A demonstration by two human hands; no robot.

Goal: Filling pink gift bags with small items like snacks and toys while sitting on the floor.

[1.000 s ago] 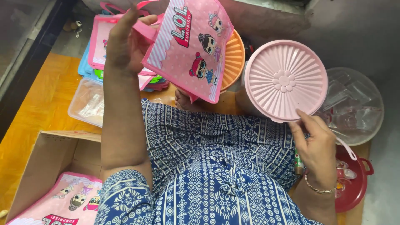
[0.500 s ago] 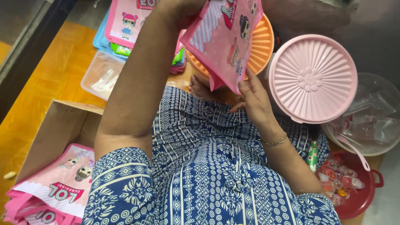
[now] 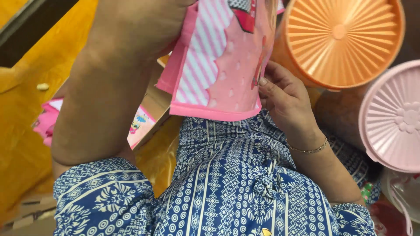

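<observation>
Holding a pink paper gift bag (image 3: 221, 65) up at twelve o'clock, my right hand (image 3: 284, 98) fingers pinch its lower edge; my left hand (image 3: 144, 26) grips its top. It seems light, thin, easily creased. Orange lid (image 3: 341, 39) at two o'clock.

Layout about the paper bag (image 3: 221, 61): the left hand (image 3: 144, 17) grips its upper left, the right hand (image 3: 284, 98) touches its lower right edge. Right of the bag stands a ribbed lid (image 3: 341, 39); farther right, a second lid (image 3: 393, 118). Lower left of the bag, a cardboard box (image 3: 151, 107) holds more bags.
</observation>
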